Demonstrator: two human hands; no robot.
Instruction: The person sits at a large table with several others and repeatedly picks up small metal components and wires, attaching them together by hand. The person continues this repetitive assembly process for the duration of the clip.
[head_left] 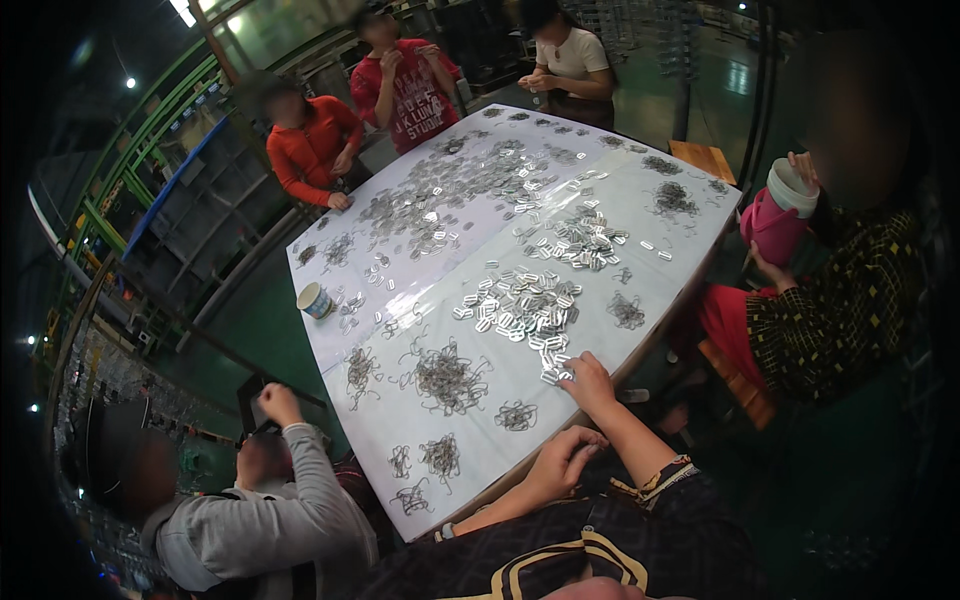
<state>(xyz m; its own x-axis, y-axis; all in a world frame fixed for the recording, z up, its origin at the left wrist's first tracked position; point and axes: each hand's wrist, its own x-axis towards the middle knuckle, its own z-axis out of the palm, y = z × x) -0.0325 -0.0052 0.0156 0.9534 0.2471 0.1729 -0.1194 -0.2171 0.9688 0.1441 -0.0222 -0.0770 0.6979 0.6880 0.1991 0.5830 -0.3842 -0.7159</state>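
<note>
A heap of small flat silver slide buckles (520, 303) lies on the pale table, its near tail running down toward me. At that tail my right hand (592, 385) reaches over the table edge, thumb and fingertips closed on a buckle (553, 376). Lower and to the left, my left hand (562, 466) is held at the table's near edge with its fingers curled in; anything inside them is hidden. Left of my hands lie tangled piles of thin dark wire hooks (447, 378), with a smaller hook pile (516, 416) closest to my left hand.
More buckles (585, 238) and hook piles (672, 197) cover the white table (600, 330). A paper tub (315, 301) stands at its left edge. People sit around; one at right holds a pink container (775, 225) and a white one (792, 187). A grey-sleeved person (270, 515) is close on my left.
</note>
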